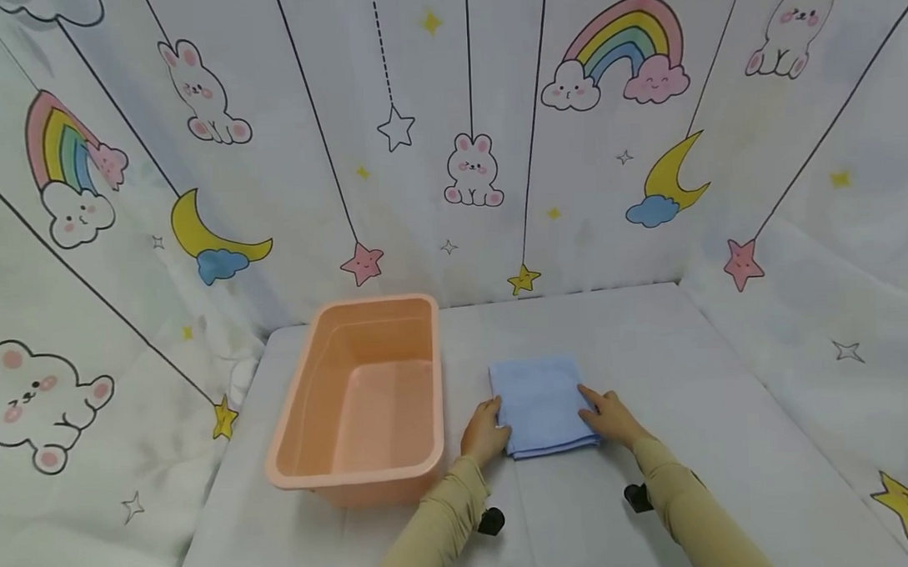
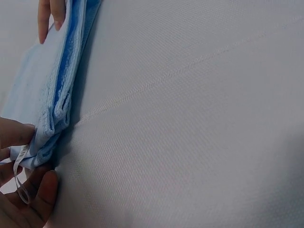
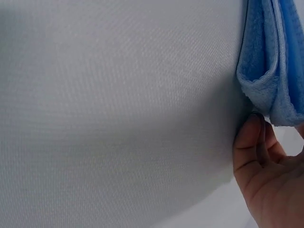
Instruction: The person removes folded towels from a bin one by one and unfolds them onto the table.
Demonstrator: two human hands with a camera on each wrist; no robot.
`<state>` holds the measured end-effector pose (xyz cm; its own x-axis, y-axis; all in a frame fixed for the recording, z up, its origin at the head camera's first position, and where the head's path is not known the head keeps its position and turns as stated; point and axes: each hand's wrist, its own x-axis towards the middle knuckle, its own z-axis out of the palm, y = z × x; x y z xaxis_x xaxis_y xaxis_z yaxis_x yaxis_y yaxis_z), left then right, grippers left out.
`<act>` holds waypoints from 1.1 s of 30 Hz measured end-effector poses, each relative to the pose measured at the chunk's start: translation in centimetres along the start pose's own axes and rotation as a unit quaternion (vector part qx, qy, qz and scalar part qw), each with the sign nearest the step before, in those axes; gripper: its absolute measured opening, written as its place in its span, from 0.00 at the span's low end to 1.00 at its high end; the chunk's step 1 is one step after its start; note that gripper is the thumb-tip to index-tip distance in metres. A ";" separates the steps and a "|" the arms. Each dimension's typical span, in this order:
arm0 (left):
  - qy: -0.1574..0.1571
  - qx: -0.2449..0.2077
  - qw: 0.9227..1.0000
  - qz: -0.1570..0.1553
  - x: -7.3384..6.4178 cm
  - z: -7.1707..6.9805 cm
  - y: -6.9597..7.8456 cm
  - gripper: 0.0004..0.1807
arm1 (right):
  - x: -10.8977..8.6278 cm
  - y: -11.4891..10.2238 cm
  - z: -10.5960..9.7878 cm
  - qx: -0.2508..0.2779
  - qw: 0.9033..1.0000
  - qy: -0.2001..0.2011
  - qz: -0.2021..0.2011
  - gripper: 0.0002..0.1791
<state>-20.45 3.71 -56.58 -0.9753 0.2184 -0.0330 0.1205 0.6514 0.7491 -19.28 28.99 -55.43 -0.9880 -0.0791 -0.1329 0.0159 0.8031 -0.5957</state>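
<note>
A folded light blue towel (image 1: 544, 405) lies on the table, its stacked layers showing along the near edge. My left hand (image 1: 485, 432) grips its left side; in the left wrist view some fingers (image 2: 16, 133) lie over the towel's corner and others reach under it, beside a small white label loop (image 2: 20, 173). On the opposite side, my right hand (image 1: 612, 416) holds the right edge, with fingertips on the top face. From the right wrist view, that hand (image 3: 278, 180) curls at the end of the folds (image 3: 270, 90), part of it out of frame.
A peach plastic basin (image 1: 280, 465) stands left of the towel, close to my left forearm. The table (image 1: 731, 474) has a white cover. White curtains (image 1: 308, 197) printed with rabbits, stars and rainbows hang around it. A black piece (image 1: 491, 522) shows at each wrist.
</note>
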 end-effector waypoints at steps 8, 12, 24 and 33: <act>-0.008 -0.020 1.000 0.000 -0.4 0.1 0.1 0.31 | -0.3 0.7 -0.2 -0.030 0.999 -0.018 -0.015 0.31; -0.006 -0.015 1.000 0.003 -0.6 0.0 0.0 0.30 | -0.5 0.5 -0.5 -0.016 0.999 -0.033 -0.004 0.32; 0.007 -0.023 1.000 0.019 -1.1 -0.4 0.0 0.30 | -1.3 0.1 -1.1 0.078 0.995 -0.062 0.014 0.31; 0.023 -0.014 0.999 0.040 -1.2 0.0 -0.6 0.31 | -1.3 0.1 -2.1 0.177 0.978 -0.113 -0.012 0.15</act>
<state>-19.32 3.02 -57.02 -0.9704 0.2342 0.0580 0.1935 0.6119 0.7669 -18.30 30.39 -53.63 -0.9299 -0.2556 -0.2644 0.0857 0.5485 -0.8318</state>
